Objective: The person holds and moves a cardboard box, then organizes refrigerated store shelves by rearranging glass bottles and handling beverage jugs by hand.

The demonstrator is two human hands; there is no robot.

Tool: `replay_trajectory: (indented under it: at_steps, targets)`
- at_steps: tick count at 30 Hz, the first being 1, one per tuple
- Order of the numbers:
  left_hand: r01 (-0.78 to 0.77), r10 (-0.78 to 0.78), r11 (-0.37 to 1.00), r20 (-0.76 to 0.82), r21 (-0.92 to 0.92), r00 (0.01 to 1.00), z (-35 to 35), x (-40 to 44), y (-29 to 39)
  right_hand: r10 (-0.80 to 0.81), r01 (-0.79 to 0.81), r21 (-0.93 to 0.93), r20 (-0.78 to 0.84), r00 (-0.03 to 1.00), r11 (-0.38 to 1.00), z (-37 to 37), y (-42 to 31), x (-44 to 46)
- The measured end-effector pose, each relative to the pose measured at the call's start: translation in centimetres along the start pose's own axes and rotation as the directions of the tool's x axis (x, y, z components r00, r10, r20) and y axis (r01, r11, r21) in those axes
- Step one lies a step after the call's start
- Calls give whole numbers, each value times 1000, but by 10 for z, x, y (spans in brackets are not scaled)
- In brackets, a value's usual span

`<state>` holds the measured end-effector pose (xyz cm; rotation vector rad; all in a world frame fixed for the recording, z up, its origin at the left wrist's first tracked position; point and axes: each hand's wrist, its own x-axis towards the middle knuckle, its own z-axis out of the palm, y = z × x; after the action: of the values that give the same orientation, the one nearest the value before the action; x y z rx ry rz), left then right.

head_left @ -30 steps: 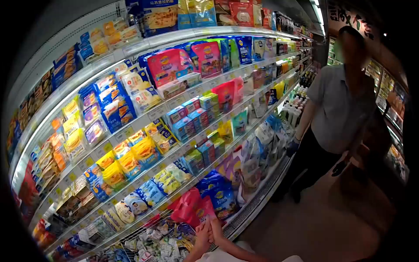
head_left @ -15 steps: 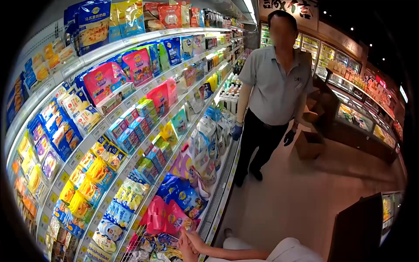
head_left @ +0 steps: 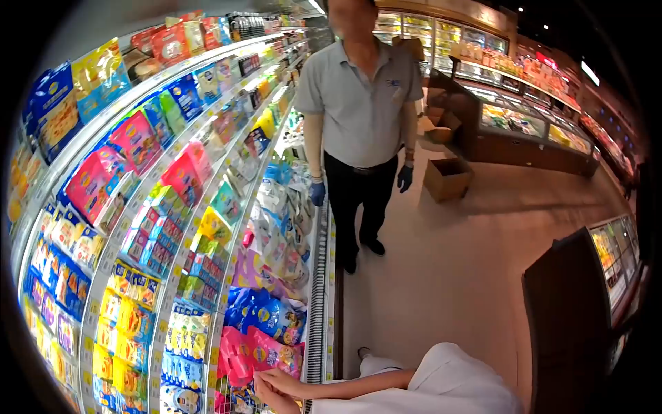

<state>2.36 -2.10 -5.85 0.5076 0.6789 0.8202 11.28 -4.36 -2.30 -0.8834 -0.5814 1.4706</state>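
My right hand (head_left: pixel 284 382) reaches in from the right, its forearm bare up to a white garment. My left hand (head_left: pixel 272 400) is just below it, partly cut off by the bottom edge. The two hands meet with fingers drawn together; whether anything small sits between them is hidden. Right beyond the fingers lie pink packages (head_left: pixel 274 353) at the low front of the chilled shelf. Blue packages (head_left: pixel 267 314) are piled behind these. Some of a wire basket or rack (head_left: pixel 224 388) with packs shows to the left of my hands.
A person (head_left: pixel 362 110) in a grey polo shirt and dark blue gloves stands in the aisle beside the shelves. Behind them are an open cardboard box (head_left: pixel 448 179) and freezer cases (head_left: pixel 514 131). A dark-sided display case (head_left: pixel 567 310) stands at right.
The view has swung right, so shelves and person appear further left. The person looks nearer, arms hanging down. My hands stay together by the pink packages.
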Motion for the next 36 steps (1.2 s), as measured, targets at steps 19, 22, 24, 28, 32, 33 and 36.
replay_trajectory:
  at_steps: [19,22,24,28,32,33,36]
  targets:
    - [60,-28,941,-99,334,995,169,0,-11,-311,353,167,-235,921,921,-54,-68,-19]
    - [54,-13,882,-90,469,996,216,-14,-12,-163,213,260,-201,966,942,-72,-82,-22]
    - [121,-140,899,14,421,990,208,-4,-13,-10,65,345,-161,987,936,-86,-91,-23]
    - [133,-189,908,103,397,977,197,21,-54,-369,413,-23,-498,785,910,-118,-68,-11]
    - [153,-169,856,-12,493,986,191,25,-77,-171,285,222,-424,889,932,-141,-60,-34]
    - [191,-224,851,10,490,974,186,26,-83,-193,298,201,-417,888,933,-138,-69,-47]
    - [284,-370,822,84,493,925,190,26,-109,45,226,345,-629,776,911,-148,-65,-83]
